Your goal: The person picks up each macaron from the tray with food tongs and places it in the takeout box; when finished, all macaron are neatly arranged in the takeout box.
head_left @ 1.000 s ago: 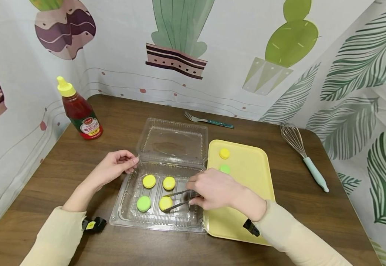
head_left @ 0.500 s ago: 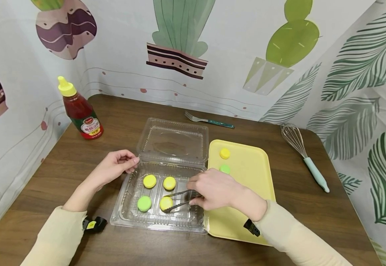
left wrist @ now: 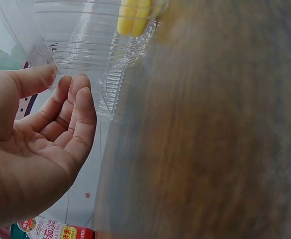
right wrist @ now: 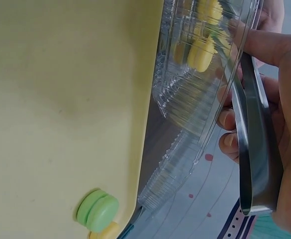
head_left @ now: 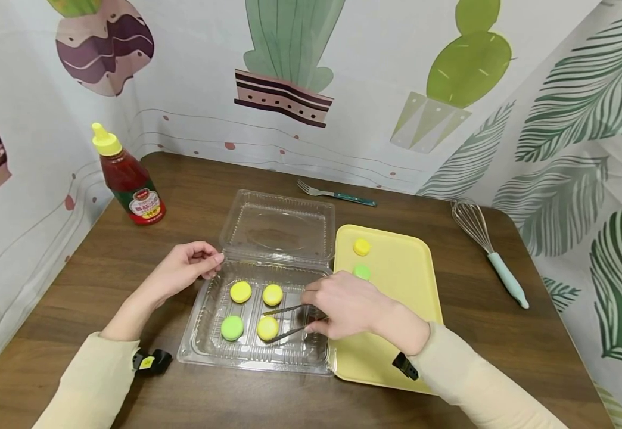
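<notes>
My right hand (head_left: 345,304) holds metal tongs (right wrist: 259,164) over the clear plastic container (head_left: 254,364). In the head view the tong tips stand apart on either side of a yellow macaron (head_left: 267,328), which sits on the container's floor. Two other yellow macarons (head_left: 240,292) and a green macaron (head_left: 232,328) lie beside it. At the container's back left corner my left hand (head_left: 184,269) pinches the rim between thumb and fingertips. The hinged lid (head_left: 279,226) lies folded back behind the base.
A yellow tray (head_left: 402,286) stands against the container's right side, bearing a yellow macaron (head_left: 361,247) and a green macaron (head_left: 361,272). Behind lies a fork (head_left: 338,194). A whisk (head_left: 490,253) is far right, a ketchup bottle (head_left: 131,185) back left.
The tong tips have spread a little away from the yellow macaron, which stays in place. The left hand has not moved.
</notes>
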`<state>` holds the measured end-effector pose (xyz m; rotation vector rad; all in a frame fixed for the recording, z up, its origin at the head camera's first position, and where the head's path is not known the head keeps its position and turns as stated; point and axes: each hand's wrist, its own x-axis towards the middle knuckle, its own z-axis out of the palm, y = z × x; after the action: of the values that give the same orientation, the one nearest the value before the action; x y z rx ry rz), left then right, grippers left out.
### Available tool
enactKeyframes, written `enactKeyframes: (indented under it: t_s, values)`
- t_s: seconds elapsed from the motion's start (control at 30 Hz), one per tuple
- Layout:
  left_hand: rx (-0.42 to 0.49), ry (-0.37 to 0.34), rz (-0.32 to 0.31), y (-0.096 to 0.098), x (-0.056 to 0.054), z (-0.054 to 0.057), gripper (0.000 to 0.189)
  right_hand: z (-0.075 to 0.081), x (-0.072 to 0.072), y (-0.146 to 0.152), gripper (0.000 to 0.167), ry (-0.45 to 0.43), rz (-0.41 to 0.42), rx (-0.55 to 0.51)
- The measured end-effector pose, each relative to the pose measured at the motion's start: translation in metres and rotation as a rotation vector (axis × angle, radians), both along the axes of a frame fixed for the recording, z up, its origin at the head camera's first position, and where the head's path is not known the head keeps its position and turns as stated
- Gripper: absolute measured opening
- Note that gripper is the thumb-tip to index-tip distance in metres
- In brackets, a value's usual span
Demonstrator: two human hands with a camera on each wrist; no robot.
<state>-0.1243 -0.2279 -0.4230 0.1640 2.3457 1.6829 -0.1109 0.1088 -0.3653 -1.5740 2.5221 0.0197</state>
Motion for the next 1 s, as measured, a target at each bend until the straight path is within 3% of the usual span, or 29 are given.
enactKeyframes:
  t_s: [0.6, 1.0]
  values:
    - [0.002, 0.011, -0.005, 0.000, 0.000, -0.001, 0.026, 0.001, -0.001, 0.007, 0.045, -0.004, -0.023, -0.029]
    - [-0.004, 0.009, 0.000, 0.000, 0.000, -0.002, 0.026, 0.009, -0.004, 0.015, 0.043, -0.010, -0.045, -0.080]
